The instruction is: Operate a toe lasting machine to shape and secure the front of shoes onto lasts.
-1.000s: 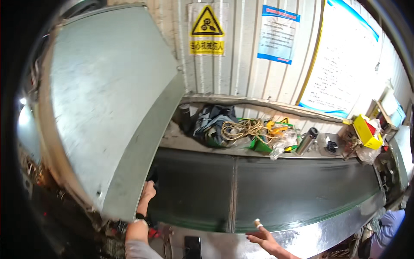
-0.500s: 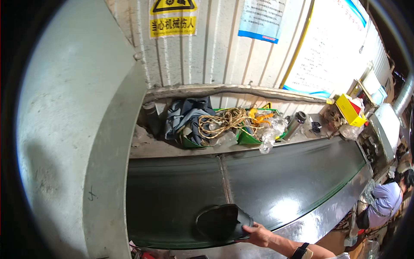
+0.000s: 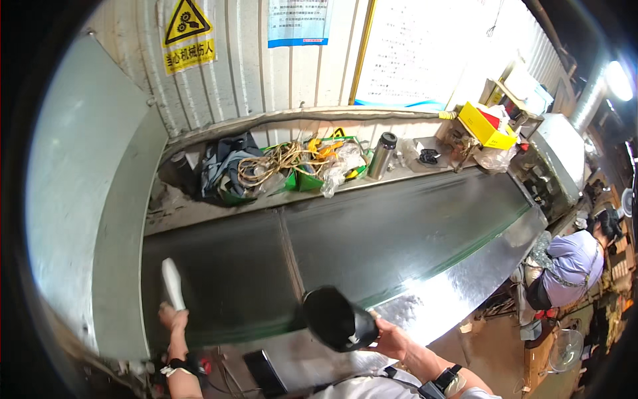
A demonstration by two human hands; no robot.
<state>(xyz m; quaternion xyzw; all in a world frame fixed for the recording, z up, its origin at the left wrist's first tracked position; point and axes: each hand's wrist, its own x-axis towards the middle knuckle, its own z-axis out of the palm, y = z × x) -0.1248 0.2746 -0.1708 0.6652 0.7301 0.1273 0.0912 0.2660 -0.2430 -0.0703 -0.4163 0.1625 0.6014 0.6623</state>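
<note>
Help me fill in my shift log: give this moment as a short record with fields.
Left hand: grips a white elongated object, slightly blurred
Right hand: holds a black open-mouthed container
Work surface: dark, with a crosswise seam
Ledge behind: coiled rope, metal flask, yellow box
Far right: seated person, pale purple top

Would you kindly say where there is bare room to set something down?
The black belt is bare right of its seam, between shelf and shiny metal edge, and less widely between the seam and the white object in the left hand. Crowded: the shelf, with clothes, rope and flask, and the seam's near end, by the black container in the right hand.
</note>
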